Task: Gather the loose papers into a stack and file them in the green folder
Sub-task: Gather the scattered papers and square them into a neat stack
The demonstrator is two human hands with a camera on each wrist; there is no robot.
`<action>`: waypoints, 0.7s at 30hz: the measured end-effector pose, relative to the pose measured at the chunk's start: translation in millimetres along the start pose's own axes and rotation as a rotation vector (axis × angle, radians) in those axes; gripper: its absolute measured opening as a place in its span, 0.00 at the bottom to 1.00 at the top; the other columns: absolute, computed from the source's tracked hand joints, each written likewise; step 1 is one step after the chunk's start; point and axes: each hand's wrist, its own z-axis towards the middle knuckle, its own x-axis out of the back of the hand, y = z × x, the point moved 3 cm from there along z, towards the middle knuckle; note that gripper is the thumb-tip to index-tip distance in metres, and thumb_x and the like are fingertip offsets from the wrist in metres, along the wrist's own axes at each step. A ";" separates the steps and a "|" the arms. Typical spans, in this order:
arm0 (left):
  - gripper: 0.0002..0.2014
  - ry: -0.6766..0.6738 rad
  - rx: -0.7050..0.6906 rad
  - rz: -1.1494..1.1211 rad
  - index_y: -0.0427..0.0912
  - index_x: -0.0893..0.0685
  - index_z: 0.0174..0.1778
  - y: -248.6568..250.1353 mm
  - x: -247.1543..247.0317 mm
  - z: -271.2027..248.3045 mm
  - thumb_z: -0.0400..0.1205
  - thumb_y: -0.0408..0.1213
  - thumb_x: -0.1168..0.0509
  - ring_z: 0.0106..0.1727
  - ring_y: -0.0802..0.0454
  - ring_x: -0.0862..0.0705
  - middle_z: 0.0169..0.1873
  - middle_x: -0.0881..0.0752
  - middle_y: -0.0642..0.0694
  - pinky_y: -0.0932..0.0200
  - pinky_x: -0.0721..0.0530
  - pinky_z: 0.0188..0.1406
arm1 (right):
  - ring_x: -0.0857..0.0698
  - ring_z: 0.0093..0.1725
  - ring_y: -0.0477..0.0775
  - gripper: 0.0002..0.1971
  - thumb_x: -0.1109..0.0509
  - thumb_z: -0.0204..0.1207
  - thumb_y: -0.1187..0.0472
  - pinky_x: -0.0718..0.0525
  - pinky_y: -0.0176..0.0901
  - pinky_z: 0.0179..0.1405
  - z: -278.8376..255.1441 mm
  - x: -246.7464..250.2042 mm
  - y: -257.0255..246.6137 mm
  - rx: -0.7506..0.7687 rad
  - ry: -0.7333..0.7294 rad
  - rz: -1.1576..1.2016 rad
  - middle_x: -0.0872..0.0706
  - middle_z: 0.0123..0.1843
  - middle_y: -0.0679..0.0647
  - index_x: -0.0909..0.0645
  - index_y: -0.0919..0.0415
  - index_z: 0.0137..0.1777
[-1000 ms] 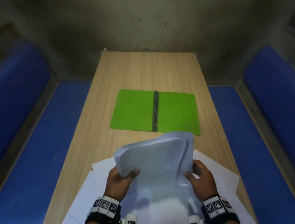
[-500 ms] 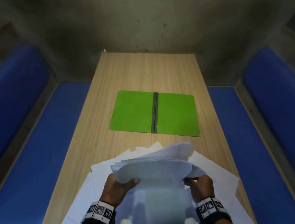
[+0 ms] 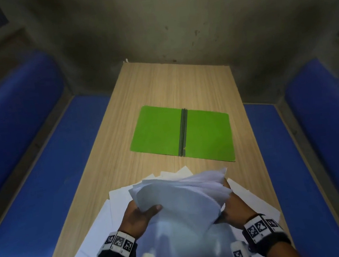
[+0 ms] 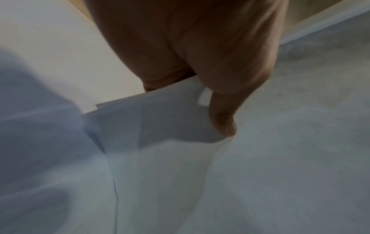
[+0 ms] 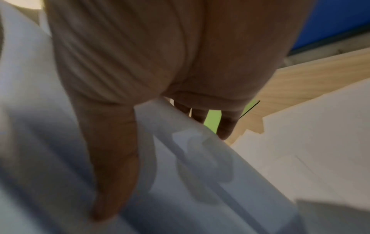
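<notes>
Wooden table (image 3: 159, 83) carries the work: a bundle of papers (image 3: 185, 198) is gripped between left hand (image 3: 138, 216) and right hand (image 3: 235, 209), other sheets (image 3: 96, 238) lie beneath them, unfiled; green folder (image 3: 156, 130) is opened beyond, well apart.

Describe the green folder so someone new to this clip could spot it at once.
Start at the long wooden table between blue benches. Past the white papers held in both hands, the green folder lies open and flat, the only bright green thing, with a dark spine.

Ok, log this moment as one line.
left hand: grips paper stack | right hand: grips stack | green folder: open, empty | loose sheets: on table
</notes>
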 end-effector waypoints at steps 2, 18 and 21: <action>0.14 0.013 0.002 0.008 0.58 0.19 0.43 1.7 1.0 -0.5 0.76 0.37 0.21 0.39 0.66 0.13 0.32 0.10 0.59 0.66 0.20 0.42 | 0.25 0.66 0.26 0.55 0.13 0.48 0.53 0.20 0.29 0.63 -5.9 2.7 -10.4 0.002 0.033 0.139 0.22 0.71 0.39 0.36 0.52 0.77; 0.31 -0.058 0.066 -0.089 0.51 0.13 0.48 -1.3 -2.3 2.8 0.52 0.57 0.15 0.49 0.48 0.08 0.41 0.05 0.54 0.53 0.11 0.50 | 0.16 0.63 0.52 0.51 0.08 0.44 0.58 0.14 0.51 0.59 -21.0 -28.3 3.2 -0.133 0.323 0.466 0.13 0.61 0.48 0.28 0.50 0.70; 0.18 -0.062 0.067 -0.067 0.52 0.15 0.49 1.1 -5.1 2.4 0.68 0.38 0.17 0.47 0.53 0.08 0.39 0.05 0.55 0.60 0.12 0.44 | 0.13 0.59 0.52 0.46 0.11 0.49 0.66 0.13 0.47 0.50 -11.6 -28.8 -5.9 -0.092 0.362 0.515 0.12 0.57 0.49 0.30 0.59 0.69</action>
